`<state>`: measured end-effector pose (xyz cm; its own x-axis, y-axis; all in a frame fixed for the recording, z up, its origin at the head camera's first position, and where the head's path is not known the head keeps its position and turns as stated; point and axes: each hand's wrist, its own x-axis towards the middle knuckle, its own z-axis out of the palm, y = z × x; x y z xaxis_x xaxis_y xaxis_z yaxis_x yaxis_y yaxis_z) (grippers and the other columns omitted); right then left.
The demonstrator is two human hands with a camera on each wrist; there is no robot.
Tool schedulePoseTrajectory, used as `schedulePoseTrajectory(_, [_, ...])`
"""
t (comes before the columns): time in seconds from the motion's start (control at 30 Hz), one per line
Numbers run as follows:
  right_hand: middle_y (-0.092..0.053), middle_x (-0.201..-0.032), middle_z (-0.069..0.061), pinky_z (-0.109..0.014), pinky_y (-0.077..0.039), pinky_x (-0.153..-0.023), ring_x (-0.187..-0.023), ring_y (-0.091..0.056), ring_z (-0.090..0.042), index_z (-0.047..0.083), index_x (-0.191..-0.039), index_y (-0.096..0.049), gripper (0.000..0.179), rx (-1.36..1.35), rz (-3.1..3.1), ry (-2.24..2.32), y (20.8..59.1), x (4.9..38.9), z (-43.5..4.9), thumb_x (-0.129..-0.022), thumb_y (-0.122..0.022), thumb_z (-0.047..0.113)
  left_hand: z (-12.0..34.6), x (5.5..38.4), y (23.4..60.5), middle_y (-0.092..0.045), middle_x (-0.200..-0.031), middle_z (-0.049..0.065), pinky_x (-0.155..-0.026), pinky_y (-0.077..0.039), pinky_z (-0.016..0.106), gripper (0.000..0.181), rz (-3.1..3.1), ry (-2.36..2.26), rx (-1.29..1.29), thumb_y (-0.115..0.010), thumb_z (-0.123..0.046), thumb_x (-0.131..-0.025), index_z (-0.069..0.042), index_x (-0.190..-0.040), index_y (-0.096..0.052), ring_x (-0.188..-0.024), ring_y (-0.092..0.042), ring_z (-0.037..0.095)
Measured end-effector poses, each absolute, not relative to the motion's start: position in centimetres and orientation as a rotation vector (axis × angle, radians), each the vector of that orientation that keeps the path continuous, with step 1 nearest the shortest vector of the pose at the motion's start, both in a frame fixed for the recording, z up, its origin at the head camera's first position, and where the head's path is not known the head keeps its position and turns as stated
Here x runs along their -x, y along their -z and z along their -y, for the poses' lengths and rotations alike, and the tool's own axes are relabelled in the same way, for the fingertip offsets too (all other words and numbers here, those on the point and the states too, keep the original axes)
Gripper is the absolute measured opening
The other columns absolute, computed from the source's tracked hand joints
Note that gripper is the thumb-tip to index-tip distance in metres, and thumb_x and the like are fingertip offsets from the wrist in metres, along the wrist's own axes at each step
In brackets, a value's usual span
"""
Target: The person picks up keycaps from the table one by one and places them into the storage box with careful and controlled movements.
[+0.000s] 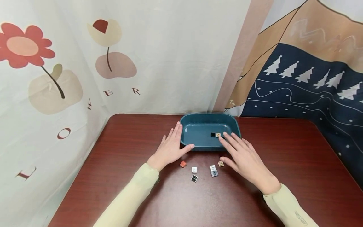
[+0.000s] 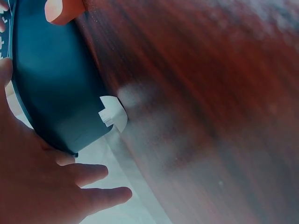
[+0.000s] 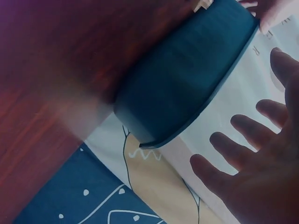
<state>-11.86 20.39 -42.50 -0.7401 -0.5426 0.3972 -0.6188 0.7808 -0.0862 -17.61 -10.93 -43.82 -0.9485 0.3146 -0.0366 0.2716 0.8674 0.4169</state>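
Left hand (image 1: 170, 148) out at the tray's near end, fingers straight and spread, nothing gripped; your right hand (image 1: 246, 159) mirrors it, fingers apart over the front right corner. Contact with the rim? Can't tell. And there's the blue tray (image 1: 204, 148), far edge of the table (image 1: 113, 176), bracketed between your palms, a stance that would suit steadying it from both ends. Inside, side by side, sit a black piece (image 1: 213, 135) and a tan piece (image 1: 218, 135), right by your right fingertips. Out front, between your wrists and probably there for easy reach: an orange piece (image 1: 183, 164), then a white piece (image 1: 194, 170) just beyond a black-faced piece (image 1: 194, 178). Over to the right, a second white piece (image 1: 212, 168) meets a blue-grey piece (image 1: 214, 173), with a second tan piece (image 1: 220, 164) near your right thumb.
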Motion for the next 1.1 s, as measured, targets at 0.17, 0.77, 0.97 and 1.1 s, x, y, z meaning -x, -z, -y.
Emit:
schedulePoseTrajectory(0.17, [-0.048, -0.158, -0.012, -0.064, -0.04, -0.107, -0.143, -0.045, -0.039, 0.013, -0.152, -0.054, 0.072, -0.902, 2.601, -0.253, 43.2, 11.1, -20.4, -0.091, -0.077, 0.042, 10.9, 17.6, 43.8, 0.001, -0.174, 0.0, -0.119, -0.02, 0.066, 0.106, -2.939, -0.634, -0.456, -0.053, -0.073, -0.095, -0.012, -0.168, -0.005, -0.157, -0.018, 0.037])
schedulePoseTrajectory(0.77, [-0.067, -0.127, -0.009, -0.055, -0.046, -0.099, -0.113, -0.062, -0.031, 0.012, -0.137, -0.067, 0.051, -1.047, 2.523, -0.224, 44.6, 9.6, -19.6, -0.091, -0.078, 0.031, 10.9, 17.7, 43.9, 0.003, -0.174, -0.001, -0.12, -0.02, 0.065, 0.108, -2.934, -0.62, -0.45, -0.049, -0.077, -0.094, -0.013, -0.168, -0.004, -0.157, -0.018, 0.036])
schedulePoseTrajectory(0.97, [-0.07, -0.124, -0.007, -0.052, -0.048, -0.096, -0.11, -0.064, -0.029, 0.014, -0.134, -0.07, 0.048, -1.029, 2.581, -0.148, 44.8, 9.8, -19.2, -0.091, -0.08, 0.033, 10.9, 17.7, 43.9, 0.003, -0.174, -0.001, -0.12, -0.02, 0.065, 0.107, -2.934, -0.624, -0.451, -0.051, -0.076, -0.095, -0.013, -0.168, -0.004, -0.157, -0.017, 0.036])
schedulePoseTrajectory(1.1, [-0.071, -0.123, -0.007, -0.052, -0.049, -0.093, -0.11, -0.066, -0.03, 0.014, -0.129, -0.073, 0.046, -1.028, 2.582, -0.112, 45.1, 10.0, -19.0, -0.088, -0.083, 0.03, 10.9, 17.8, 44.0, 0.002, -0.174, 0.0, -0.12, -0.02, 0.065, 0.107, -2.935, -0.632, -0.457, -0.051, -0.075, -0.095, -0.013, -0.168, -0.004, -0.157, -0.017, 0.036])
